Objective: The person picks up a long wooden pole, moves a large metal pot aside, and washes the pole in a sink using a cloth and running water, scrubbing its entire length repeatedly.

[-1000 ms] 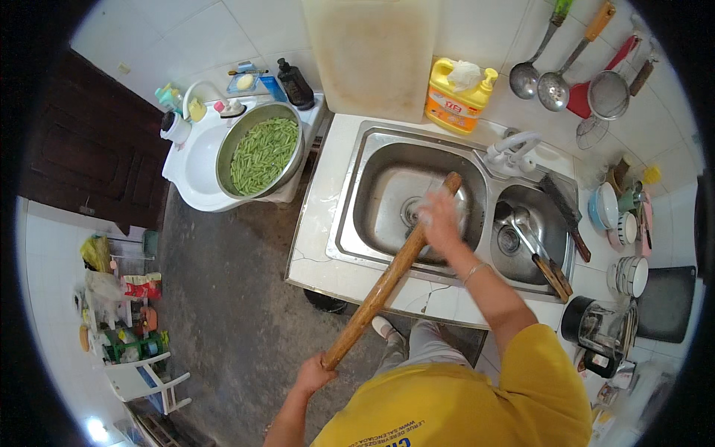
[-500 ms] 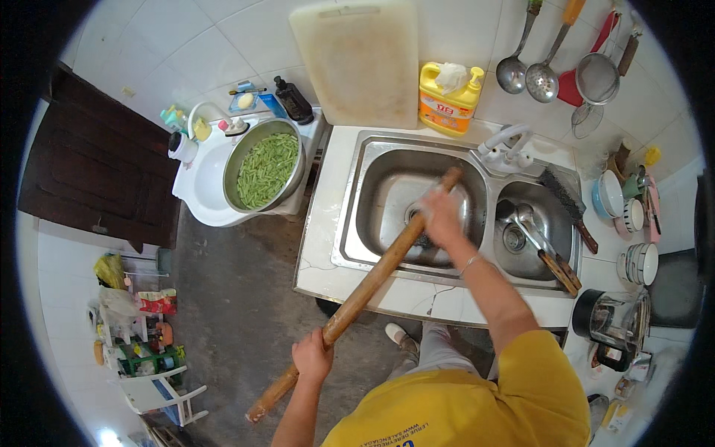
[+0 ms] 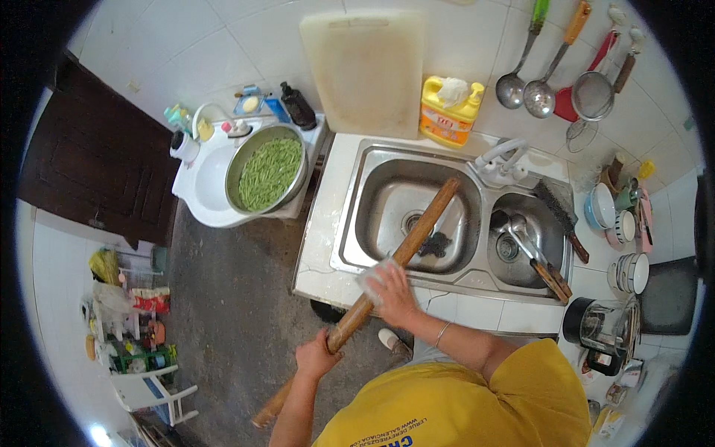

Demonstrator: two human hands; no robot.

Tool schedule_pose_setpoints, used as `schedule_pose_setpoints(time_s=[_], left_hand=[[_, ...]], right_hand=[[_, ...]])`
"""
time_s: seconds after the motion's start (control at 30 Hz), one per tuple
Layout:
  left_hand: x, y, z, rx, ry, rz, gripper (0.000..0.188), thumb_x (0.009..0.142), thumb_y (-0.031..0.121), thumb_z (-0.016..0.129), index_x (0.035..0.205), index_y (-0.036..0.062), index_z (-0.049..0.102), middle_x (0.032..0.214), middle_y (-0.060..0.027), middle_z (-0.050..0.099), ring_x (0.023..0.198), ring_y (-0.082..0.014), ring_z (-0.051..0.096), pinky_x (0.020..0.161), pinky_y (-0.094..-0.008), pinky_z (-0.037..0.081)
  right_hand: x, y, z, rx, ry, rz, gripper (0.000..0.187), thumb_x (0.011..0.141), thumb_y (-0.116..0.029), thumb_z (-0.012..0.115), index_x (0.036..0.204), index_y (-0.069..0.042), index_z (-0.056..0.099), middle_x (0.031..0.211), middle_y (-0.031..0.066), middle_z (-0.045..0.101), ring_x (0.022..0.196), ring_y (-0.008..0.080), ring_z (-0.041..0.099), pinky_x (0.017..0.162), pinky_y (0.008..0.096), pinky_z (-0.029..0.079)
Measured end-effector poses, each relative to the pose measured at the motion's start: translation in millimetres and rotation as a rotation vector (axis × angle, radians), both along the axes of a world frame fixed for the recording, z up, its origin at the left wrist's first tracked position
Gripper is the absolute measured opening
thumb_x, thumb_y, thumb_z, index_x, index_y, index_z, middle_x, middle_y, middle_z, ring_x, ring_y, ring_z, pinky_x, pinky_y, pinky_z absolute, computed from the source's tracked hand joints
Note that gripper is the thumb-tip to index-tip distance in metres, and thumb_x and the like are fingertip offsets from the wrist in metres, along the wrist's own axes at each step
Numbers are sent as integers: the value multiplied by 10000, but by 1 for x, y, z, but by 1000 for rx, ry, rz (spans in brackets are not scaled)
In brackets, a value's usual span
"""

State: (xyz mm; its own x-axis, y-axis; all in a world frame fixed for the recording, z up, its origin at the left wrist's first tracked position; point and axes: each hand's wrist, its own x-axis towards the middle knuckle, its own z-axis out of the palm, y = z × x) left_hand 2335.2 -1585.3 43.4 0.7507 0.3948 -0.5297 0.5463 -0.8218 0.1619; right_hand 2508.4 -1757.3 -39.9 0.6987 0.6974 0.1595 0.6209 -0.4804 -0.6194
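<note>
A long, thick wooden rolling pin [image 3: 421, 227] lies slantwise across my front. Its far end is over the large sink basin [image 3: 372, 216], and its near end hangs beyond the counter edge at lower left. My left hand [image 3: 319, 354] is wrapped round it near its lower end. Around its middle, just off the counter edge, my right hand [image 3: 392, 295] is closed with a whitish, cloth-like pad [image 3: 376, 274] pressed against the wood. The pad's exact kind is hard to tell. A dark clump [image 3: 434, 244] sits in the basin near the drain.
The smaller basin [image 3: 521, 264] holds ladles [image 3: 536, 257]; a dark brush [image 3: 560, 216] lies beside it. Behind stand a cutting board [image 3: 365, 74] and a yellow detergent jug [image 3: 449, 112]. At left, a metal basin of cut green beans [image 3: 268, 173] rests on a white washbasin [image 3: 205, 182].
My right hand has slid down the rolling pin, from over the large basin to the counter edge. My left hand still grips near the lower end.
</note>
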Motion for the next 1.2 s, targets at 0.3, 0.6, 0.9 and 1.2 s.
schedule_pose_setpoints(time_s=[0.3, 0.6, 0.9, 1.2], left_hand=[[-45, -23, -55, -161, -17, 197, 445, 632, 315, 718, 983, 85, 570, 882, -171, 634, 822, -355, 612, 704, -433, 484], [-78, -26, -26, 162, -145, 169, 309, 642, 162, 711, 886, 90, 536, 795, -129, 595, 748, -337, 584, 657, -438, 459], [-40, -12, 3, 260, -277, 6, 273, 629, 146, 698, 828, 88, 521, 746, -99, 574, 692, -310, 573, 586, -427, 442], [-16, -20, 3, 113, -158, 85, 383, 629, 186, 717, 966, 104, 553, 805, -116, 608, 774, -321, 601, 662, -423, 479]], right_hand=[[173, -30, -11, -214, -268, -126, 257, 681, -183, 617, 928, -118, 644, 1073, 109, 555, 1148, 306, 410, 1011, 508, 261], [227, -51, -52, -119, -304, -385, 295, 763, -215, 616, 1025, -79, 629, 1246, 160, 478, 1240, 356, 343, 1084, 466, 198], [1, -2, -1, 79, -3, 75, 487, 713, -115, 643, 1188, -158, 544, 1295, 118, 431, 1275, 367, 298, 1078, 534, 152], [169, -36, -60, -65, -135, -230, 480, 752, -191, 634, 1211, -111, 520, 1354, 131, 382, 1302, 323, 272, 1075, 503, 170]])
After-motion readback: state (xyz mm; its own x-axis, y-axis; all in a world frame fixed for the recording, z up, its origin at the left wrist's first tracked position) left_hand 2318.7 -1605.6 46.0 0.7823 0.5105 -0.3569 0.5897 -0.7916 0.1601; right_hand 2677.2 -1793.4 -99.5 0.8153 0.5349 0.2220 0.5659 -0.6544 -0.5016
